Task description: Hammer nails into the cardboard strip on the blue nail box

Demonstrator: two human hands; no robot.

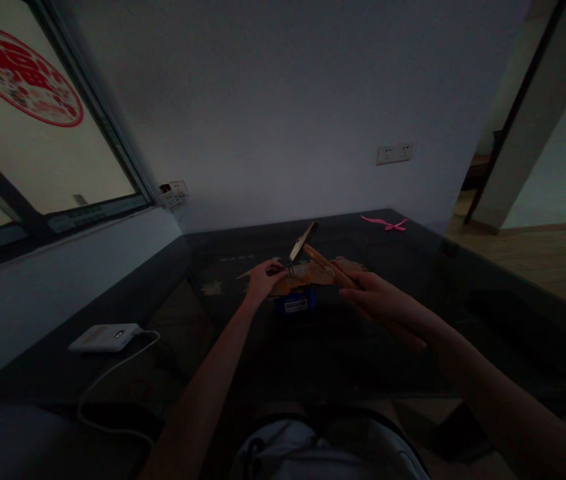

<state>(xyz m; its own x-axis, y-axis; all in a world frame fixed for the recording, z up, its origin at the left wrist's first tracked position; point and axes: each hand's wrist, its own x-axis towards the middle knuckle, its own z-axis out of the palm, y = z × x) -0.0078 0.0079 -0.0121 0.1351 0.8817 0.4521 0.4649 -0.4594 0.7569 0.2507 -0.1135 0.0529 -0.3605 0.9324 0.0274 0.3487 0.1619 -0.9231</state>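
Observation:
My right hand (pixel 375 297) is wrapped round the wooden handle of a hammer (pixel 304 241). The hammer's metal head hangs just above the fingertips of my left hand (pixel 263 281). Those fingers are pinched at a thin dark nail (pixel 291 271), which stands on a rough, brownish piece of wood (pixel 307 275); a second thin line beside it is too dim to make out. Beneath the wood sits a blue container (pixel 297 302) with a white label, raising the wood off the dark table (pixel 243 353).
A white power bank (pixel 105 337) with a white cable (pixel 113 363) lies at the table's left. A pink ribbon-like strip (pixel 387 224) rests at the far right edge. Wall sockets (pixel 395 153) and a window (pixel 47 133) are beyond.

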